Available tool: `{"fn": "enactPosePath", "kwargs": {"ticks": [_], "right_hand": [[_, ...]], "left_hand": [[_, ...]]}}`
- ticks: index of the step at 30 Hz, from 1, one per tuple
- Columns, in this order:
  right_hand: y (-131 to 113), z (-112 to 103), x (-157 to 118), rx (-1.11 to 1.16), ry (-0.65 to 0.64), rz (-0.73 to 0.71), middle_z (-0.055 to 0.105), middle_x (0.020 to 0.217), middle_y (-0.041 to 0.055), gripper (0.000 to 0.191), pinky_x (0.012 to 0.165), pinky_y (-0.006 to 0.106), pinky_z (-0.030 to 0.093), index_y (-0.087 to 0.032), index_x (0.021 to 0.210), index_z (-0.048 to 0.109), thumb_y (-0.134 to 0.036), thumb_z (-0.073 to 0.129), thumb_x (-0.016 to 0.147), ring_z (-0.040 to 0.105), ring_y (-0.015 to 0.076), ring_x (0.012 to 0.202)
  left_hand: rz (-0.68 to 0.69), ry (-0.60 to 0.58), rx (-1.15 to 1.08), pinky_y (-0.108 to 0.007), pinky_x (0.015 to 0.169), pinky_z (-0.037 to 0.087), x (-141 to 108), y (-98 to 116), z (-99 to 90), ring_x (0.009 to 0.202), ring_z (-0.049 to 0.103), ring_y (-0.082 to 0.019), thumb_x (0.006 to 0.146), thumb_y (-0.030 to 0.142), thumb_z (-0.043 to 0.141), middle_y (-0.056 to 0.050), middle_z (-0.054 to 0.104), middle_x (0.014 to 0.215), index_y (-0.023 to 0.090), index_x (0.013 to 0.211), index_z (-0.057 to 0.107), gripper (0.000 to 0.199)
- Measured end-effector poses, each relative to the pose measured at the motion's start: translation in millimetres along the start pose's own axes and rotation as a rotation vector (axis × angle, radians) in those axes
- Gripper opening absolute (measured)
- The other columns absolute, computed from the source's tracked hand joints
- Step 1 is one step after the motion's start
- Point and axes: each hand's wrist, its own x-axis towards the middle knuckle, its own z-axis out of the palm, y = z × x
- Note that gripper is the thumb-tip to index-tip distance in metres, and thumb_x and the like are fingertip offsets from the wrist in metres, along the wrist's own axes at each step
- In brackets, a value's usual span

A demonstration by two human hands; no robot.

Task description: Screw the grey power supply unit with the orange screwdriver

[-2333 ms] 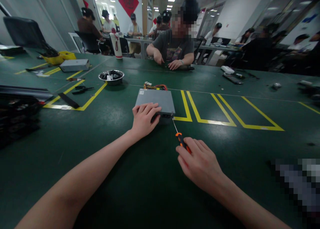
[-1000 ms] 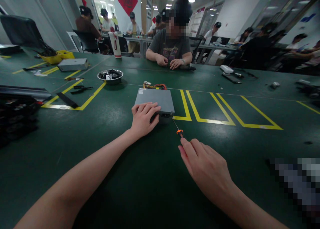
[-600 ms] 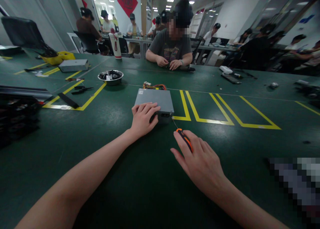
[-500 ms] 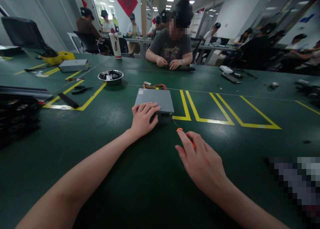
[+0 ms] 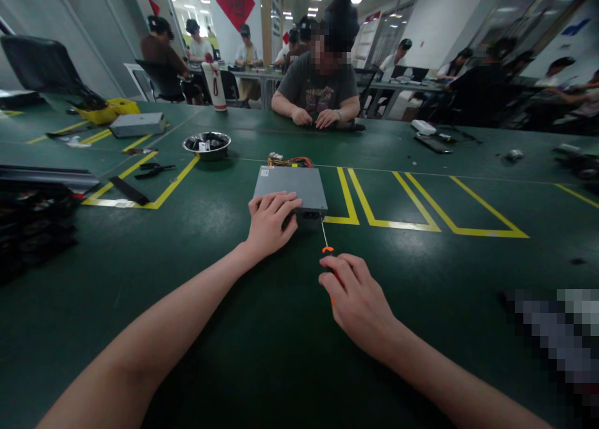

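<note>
A grey metal computer power supply [image 5: 297,182] lies flat on the green table, its bundle of coloured cables [image 5: 290,160] behind it. My left hand [image 5: 271,223] holds it down at the front left, fingers across the top and thumb by the front face. In my right hand [image 5: 360,301] is a screwdriver [image 5: 327,250] with an orange and dark handle, the fingers closed around it. Its thin shaft points away from me, and the tip meets the front face near the right corner. Whether the tip sits in a screw is too small to tell.
A steel bowl [image 5: 206,145] of small parts stands behind to the left. Pliers [image 5: 153,169] and a dark strip [image 5: 130,191] lie left, near stacked black parts [image 5: 35,223]. Yellow tape [image 5: 402,226] marks the table. A person [image 5: 318,85] sits opposite.
My right hand has moved a little left and swung the screwdriver more upright in view, its shaft now nearly straight to the power supply's front. The left hand stays put.
</note>
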Motion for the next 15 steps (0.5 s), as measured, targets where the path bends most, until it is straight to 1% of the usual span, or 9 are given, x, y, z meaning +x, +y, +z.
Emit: {"fn": "enactPosePath", "kwargs": {"ticks": [2, 3, 5, 6, 7, 9, 11, 13, 15], "right_hand": [[4.3, -4.4, 1.4, 0.016, 0.001, 0.039, 0.056, 0.106, 0.0158, 0.015, 0.077, 0.033, 0.046, -0.012, 0.087, 0.06, -0.01, 0.047, 0.08, 0.049, 0.0221, 0.098], [6.3, -8.0, 2.5, 0.02, 0.007, 0.058, 0.054, 0.107, 0.017, 0.015, 0.077, 0.034, 0.046, -0.012, 0.088, 0.06, -0.02, 0.049, 0.082, 0.05, 0.0226, 0.098], [9.8, -16.0, 4.9, -0.008, 0.01, 0.106, 0.055, 0.104, 0.0181, 0.034, 0.072, 0.034, 0.046, -0.01, 0.092, 0.058, -0.042, 0.047, 0.084, 0.052, 0.0231, 0.092], [11.3, -19.7, 6.1, -0.036, -0.001, 0.142, 0.057, 0.098, 0.017, 0.042, 0.068, 0.033, 0.045, -0.009, 0.094, 0.057, -0.048, 0.044, 0.084, 0.054, 0.0221, 0.085], [12.7, -22.9, 7.1, -0.059, -0.012, 0.181, 0.058, 0.09, 0.0146, 0.045, 0.064, 0.031, 0.044, -0.008, 0.095, 0.057, -0.05, 0.041, 0.085, 0.055, 0.0199, 0.077], [14.6, -26.9, 8.3, -0.084, -0.029, 0.247, 0.059, 0.074, 0.0076, 0.04, 0.059, 0.028, 0.04, -0.008, 0.095, 0.056, -0.044, 0.039, 0.088, 0.053, 0.0144, 0.061], [14.4, -28.0, 8.1, -0.09, -0.036, 0.242, 0.058, 0.067, 0.0035, 0.03, 0.058, 0.025, 0.037, -0.009, 0.091, 0.057, -0.034, 0.04, 0.089, 0.05, 0.0111, 0.055], [11.6, -27.2, 6.7, -0.126, -0.056, 0.16, 0.058, 0.067, 0.003, 0.022, 0.058, 0.025, 0.035, -0.01, 0.089, 0.059, -0.024, 0.043, 0.087, 0.051, 0.0113, 0.056], [6.8, -26.1, 4.9, -0.198, -0.098, 0.07, 0.058, 0.069, 0.0035, 0.019, 0.061, 0.027, 0.035, -0.011, 0.094, 0.061, -0.016, 0.046, 0.084, 0.051, 0.0131, 0.06]], "left_hand": [[0.003, 0.0, -0.002, -0.042, 0.09, 0.025, -0.2, -0.3, 0.4, 0.113, 0.047, -0.021, 0.083, 0.023, 0.048, 0.001, 0.059, 0.119, 0.028, 0.108, 0.054, 0.026], [0.004, 0.0, -0.003, -0.042, 0.09, 0.025, -0.4, -0.4, 0.7, 0.113, 0.047, -0.021, 0.083, 0.023, 0.048, 0.001, 0.059, 0.118, 0.028, 0.108, 0.054, 0.026], [0.003, -0.001, -0.005, -0.042, 0.09, 0.025, -0.7, -0.5, 1.1, 0.113, 0.047, -0.021, 0.083, 0.023, 0.048, 0.002, 0.059, 0.118, 0.029, 0.108, 0.053, 0.026], [0.002, -0.001, -0.006, -0.042, 0.09, 0.025, -0.8, -0.5, 1.2, 0.113, 0.047, -0.021, 0.083, 0.023, 0.048, 0.002, 0.059, 0.118, 0.029, 0.108, 0.053, 0.026], [0.003, -0.001, -0.007, -0.042, 0.09, 0.025, -0.9, -0.5, 1.3, 0.113, 0.047, -0.021, 0.083, 0.023, 0.047, 0.001, 0.059, 0.118, 0.029, 0.108, 0.053, 0.026], [0.002, -0.004, -0.008, -0.042, 0.09, 0.025, -0.9, -0.4, 1.3, 0.113, 0.047, -0.021, 0.084, 0.023, 0.047, 0.001, 0.059, 0.118, 0.029, 0.108, 0.054, 0.026], [-0.002, -0.005, -0.009, -0.043, 0.089, 0.026, -0.9, -0.3, 1.2, 0.113, 0.047, -0.022, 0.084, 0.023, 0.047, 0.0, 0.059, 0.118, 0.028, 0.108, 0.054, 0.026], [-0.01, -0.009, -0.009, -0.043, 0.09, 0.026, -0.9, -0.1, 1.1, 0.113, 0.047, -0.022, 0.083, 0.023, 0.047, 0.0, 0.059, 0.118, 0.028, 0.108, 0.054, 0.026], [-0.015, -0.016, -0.009, -0.043, 0.09, 0.026, -0.9, 0.0, 0.9, 0.113, 0.047, -0.022, 0.083, 0.023, 0.047, 0.0, 0.059, 0.119, 0.028, 0.108, 0.054, 0.026]]}}
